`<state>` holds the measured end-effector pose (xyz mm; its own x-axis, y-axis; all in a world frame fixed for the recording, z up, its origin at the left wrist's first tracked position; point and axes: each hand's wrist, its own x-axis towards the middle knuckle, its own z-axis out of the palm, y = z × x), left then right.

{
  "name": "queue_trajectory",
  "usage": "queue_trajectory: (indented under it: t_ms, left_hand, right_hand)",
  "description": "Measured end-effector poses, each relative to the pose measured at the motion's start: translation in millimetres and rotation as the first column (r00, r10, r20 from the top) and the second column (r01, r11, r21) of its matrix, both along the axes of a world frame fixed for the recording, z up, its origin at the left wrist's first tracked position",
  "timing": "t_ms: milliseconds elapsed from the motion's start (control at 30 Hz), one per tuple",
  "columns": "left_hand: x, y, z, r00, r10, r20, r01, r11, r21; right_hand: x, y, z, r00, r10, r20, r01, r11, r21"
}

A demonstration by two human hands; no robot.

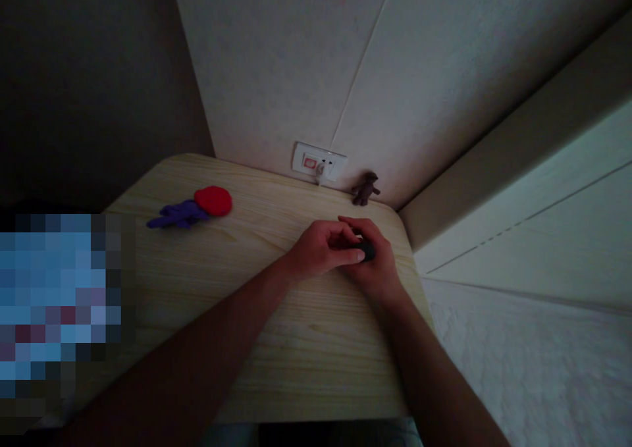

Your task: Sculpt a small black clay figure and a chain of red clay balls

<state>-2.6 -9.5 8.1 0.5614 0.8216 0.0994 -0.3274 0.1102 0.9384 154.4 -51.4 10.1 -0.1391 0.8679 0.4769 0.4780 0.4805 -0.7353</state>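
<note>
A small black lump (pixel 367 250), perhaps modelling clay, is between my two hands above the wooden tabletop. My right hand (pixel 378 262) curls around it from the right and cradles it. My left hand (pixel 328 246) reaches in from the other side, its thumb pressed on the lump and its fingers bent over. Much of the lump is covered by my fingers. Beyond my right hand, a small dark brown figure (pixel 366 189) with arms and legs stands near the wall. At the table's far left lies a flattened red disc (pixel 213 201), touching a lumpy purple piece (pixel 180 214).
The light wood table (pixel 276 341) has rounded far corners and sits against a pale wall. A wall socket (pixel 319 162) with a plug in it is just above the back edge. White quilted bedding (pixel 523 368) lies to the right; a pixelated blue screen area (pixel 49 289) is at left.
</note>
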Motion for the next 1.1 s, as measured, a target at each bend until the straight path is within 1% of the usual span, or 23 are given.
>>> queue_trajectory:
  t_ms: [267,400,500,667,867,1000,1100]
  left_hand:
    - [2.5,-0.4,-7.2,1.0,-0.013,-0.018,0.013,0.999,0.035]
    - [3.2,-1.3,-6.6,0.999,-0.034,-0.007,0.034,0.999,0.033]
    - [3.0,-2.2,-5.3,0.999,-0.032,-0.018,0.033,0.999,0.035]
    - [3.5,-2.1,-5.6,0.998,-0.047,-0.03,0.047,0.999,0.01]
    - [4.4,0.6,-6.8,1.0,-0.016,-0.019,0.015,0.999,-0.039]
    - [1.1,2.9,-4.6,0.999,-0.047,-0.007,0.047,0.998,-0.048]
    - [-0.8,4.0,-4.1,0.996,-0.077,-0.044,0.076,0.996,-0.036]
  right_hand:
    - [-0.8,-1.9,-0.9,1.0,0.003,-0.014,-0.003,1.0,-0.007]
    - [-1.4,-2.2,-0.3,1.0,0.01,-0.013,-0.01,0.999,0.031]
    - [-1.0,-2.4,-0.7,1.0,0.0,0.001,0.0,0.999,0.036]
    - [-0.2,-2.0,-1.3,1.0,-0.001,0.018,0.0,0.999,0.044]
    - [-1.2,-0.7,2.9,0.999,-0.024,0.029,0.024,1.0,0.013]
    - [-1.1,-0.7,4.8,0.999,0.034,0.042,-0.035,0.999,0.014]
    - [-0.8,-1.0,5.5,0.995,0.096,0.025,-0.096,0.995,0.017]
